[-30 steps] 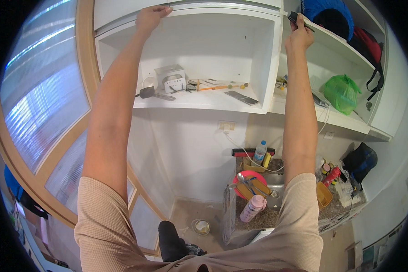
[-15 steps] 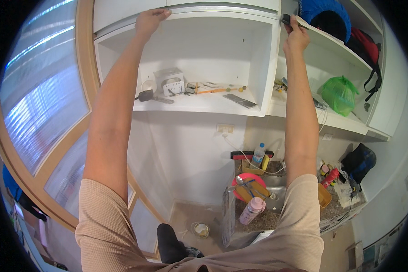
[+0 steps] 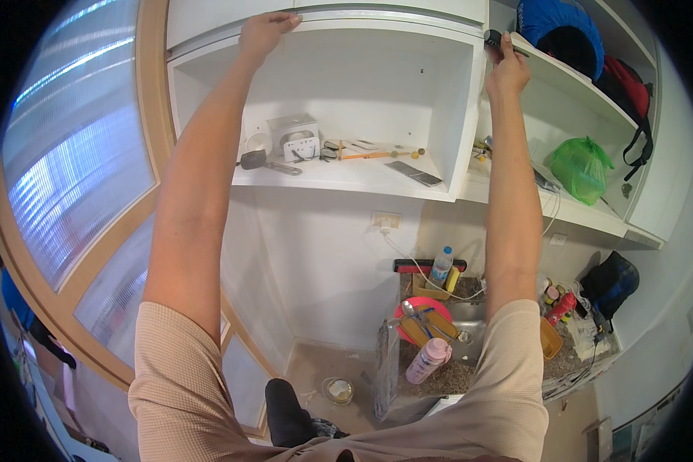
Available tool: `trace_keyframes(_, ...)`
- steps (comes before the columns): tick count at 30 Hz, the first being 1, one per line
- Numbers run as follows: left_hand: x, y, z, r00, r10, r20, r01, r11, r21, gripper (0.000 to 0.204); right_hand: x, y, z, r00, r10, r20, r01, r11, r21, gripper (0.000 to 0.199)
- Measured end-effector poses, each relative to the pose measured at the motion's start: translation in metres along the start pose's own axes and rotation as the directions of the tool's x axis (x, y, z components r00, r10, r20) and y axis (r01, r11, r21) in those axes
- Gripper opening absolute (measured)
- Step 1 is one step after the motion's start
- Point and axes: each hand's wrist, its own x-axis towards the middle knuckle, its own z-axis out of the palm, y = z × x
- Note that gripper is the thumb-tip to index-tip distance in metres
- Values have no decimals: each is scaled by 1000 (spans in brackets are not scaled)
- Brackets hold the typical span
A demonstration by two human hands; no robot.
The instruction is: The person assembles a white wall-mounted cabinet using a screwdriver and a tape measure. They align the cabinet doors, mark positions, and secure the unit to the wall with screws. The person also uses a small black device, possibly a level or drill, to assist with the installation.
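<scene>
White cabinet top panel (image 3: 323,17) is sitting overhead; our left hand (image 3: 266,31) is gripping its edge, our right hand (image 3: 507,65) pinching a dark tool (image 3: 494,37). Slipping would be dropping it onto the shelf (image 3: 346,175) clutter.

Bright daylight is pouring in through the ribbed translucent window panels (image 3: 69,154) on the left, which are glaring bluish-white and losing detail. The white open wall cabinet (image 3: 346,69) is reflecting that light evenly, with only soft shadow gathering under its top edge and below its lower shelf. The fisheye lens is bending the tan wooden window frame (image 3: 158,115) into a curve, and a black vignette is ringing the picture. Focus is holding sharp at the centre and softening slightly toward the rim.
</scene>
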Motion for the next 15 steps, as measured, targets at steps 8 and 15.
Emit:
trace_keyframes(8,4,-4,1,1000,7,10,-7,1000,-10,52,-2,-1,7,997,-44,-71,46,999,18,27)
trace_keyframes(15,2,-5,-2,1000,17,14,-16,998,-54,51,5,-1,4,994,-66,-90,64,998,-21,24)
